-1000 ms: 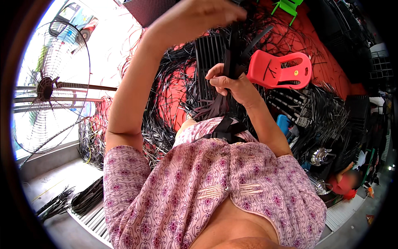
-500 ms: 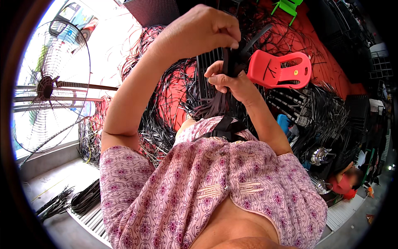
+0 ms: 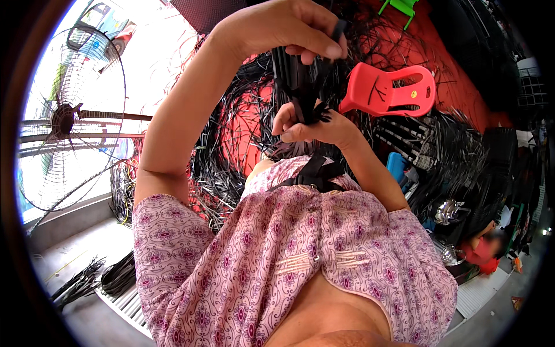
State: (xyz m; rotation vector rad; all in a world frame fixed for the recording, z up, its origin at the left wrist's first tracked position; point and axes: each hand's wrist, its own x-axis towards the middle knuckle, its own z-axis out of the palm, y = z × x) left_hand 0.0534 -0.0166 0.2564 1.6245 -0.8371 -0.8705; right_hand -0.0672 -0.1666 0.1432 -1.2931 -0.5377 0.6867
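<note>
My left hand [image 3: 292,32] is raised at the top of the view, thumb and fingers closed on a flat black strip [image 3: 339,28]. Below it, slightly to the right, my right hand [image 3: 318,128] grips a bundle of black strips [image 3: 306,107]. Short cut or folded ends fan out over the right thumb side. Behind the bundle, dark slats or strips [image 3: 282,72] run upward, and I cannot make out what they belong to. Part of the bundle is hidden by my right fingers.
A red child's chair [image 3: 384,92] lies right of my hands. Loose black strips [image 3: 225,168] cover the red floor [image 3: 245,133]. A large wire-caged fan [image 3: 63,118] stands left, a green chair [image 3: 400,8] at the top. A person in red [image 3: 481,251] is at the lower right.
My right hand has moved down and a little left with the bundle. My left hand has shifted slightly right and up, and a black strip now shows at its fingertips.
</note>
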